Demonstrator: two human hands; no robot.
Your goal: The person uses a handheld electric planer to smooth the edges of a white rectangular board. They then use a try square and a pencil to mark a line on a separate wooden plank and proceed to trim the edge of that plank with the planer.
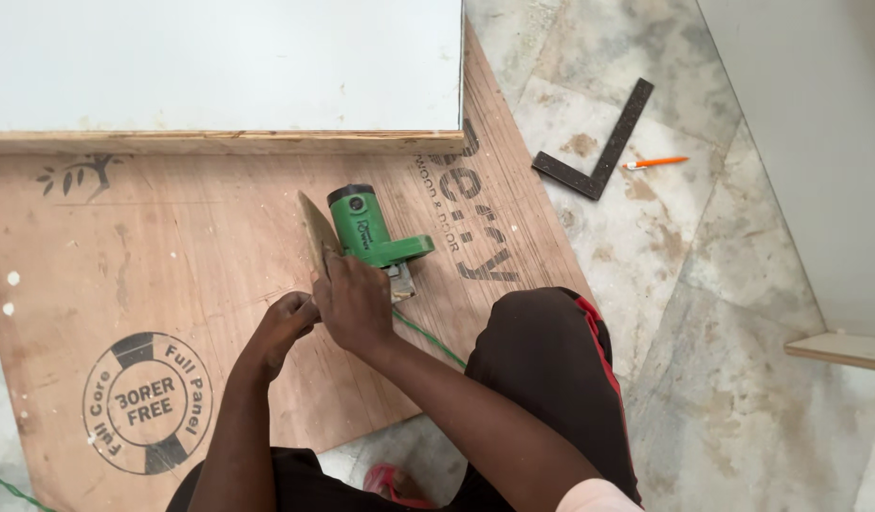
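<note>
R hand (354,299) gripping green circular saw (369,229) on plywood sheet (172,275); L hand (287,320) closed at wood offcut (317,235). Risk: L fingers near blade, green cord (430,338) by knee could snag.

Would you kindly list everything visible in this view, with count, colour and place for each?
power tool: one, green with black cap, on the plywood under the hands
thin wood piece: one, brown, held on edge beside the tool
plywood sheet: one, brown with dark printed marks, on the floor
white board: one, white, lying over the plywood's far edge
cable: one, green, running from the tool
square ruler: one, black, on the floor
pencil: one, orange, beside the square
floor: grey marbled tiles
left hand: at the wood piece's base
right hand: gripping the tool's rear
</note>
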